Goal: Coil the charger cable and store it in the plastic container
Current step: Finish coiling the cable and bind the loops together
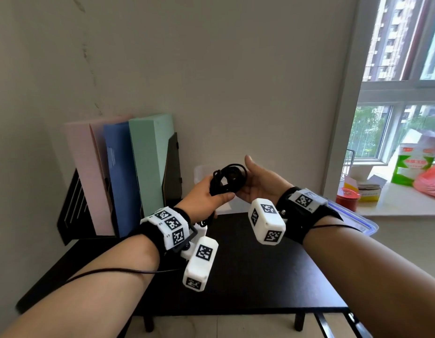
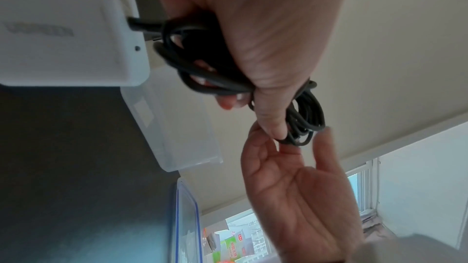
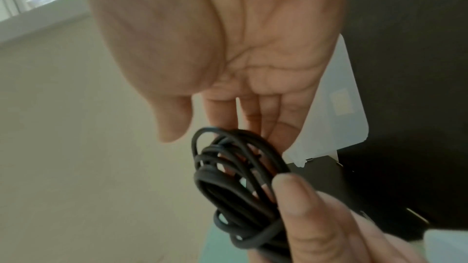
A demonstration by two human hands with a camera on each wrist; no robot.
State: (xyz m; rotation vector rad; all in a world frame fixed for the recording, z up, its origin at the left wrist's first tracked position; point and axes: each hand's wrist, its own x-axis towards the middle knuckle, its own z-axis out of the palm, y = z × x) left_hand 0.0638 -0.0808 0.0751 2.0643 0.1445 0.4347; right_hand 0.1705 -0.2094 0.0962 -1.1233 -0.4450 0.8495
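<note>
My left hand grips the coiled charger cable above the far edge of the black table, thumb and curled fingers clamped round the bundle where the loops cross. My right hand is spread and relaxed, palm turned toward the coil at its 3 o'clock, fingertips touching or nearly touching the free loops; it holds nothing. The white charger brick hangs from the cable close under my left wrist, plain in the left wrist view and barely made out from the head.

The plastic container lies open on the table below and just beyond my hands, against the wall at about 12 o'clock; in the left wrist view its long axis runs roughly along the wall. Its blue-edged lid lies at 3 o'clock, under my right forearm. I judge the left hand is nearer and need only lower the coil forward and down.

From the head view my hands hide nearly the whole container, so I cannot tell whether anything is inside. The cable's free end is lost among the loops, and the lid is partly covered by my arm.
</note>
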